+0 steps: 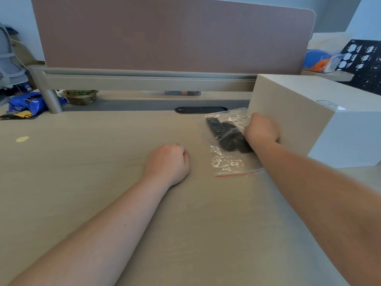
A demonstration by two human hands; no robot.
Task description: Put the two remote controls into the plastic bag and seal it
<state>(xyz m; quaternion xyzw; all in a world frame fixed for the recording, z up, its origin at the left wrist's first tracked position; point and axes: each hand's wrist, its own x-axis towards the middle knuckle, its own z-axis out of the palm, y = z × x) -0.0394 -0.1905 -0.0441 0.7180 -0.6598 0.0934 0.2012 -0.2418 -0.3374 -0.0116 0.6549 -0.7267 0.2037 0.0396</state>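
Head view
Bag (226, 162): lies flat on your desk (82, 162), right of centre, its red zip strip nearest you.
Remotes (228, 133): both dark bodies sit inside the bag, side by side, at its far end.
Left hand (167, 162): yours rests on the desk curled into a loose fist, empty, just beside the bag.
Right hand (261, 131): yours lies on the bag's right edge against the box (299, 112); its fingers are hidden, so its grip cannot be told.
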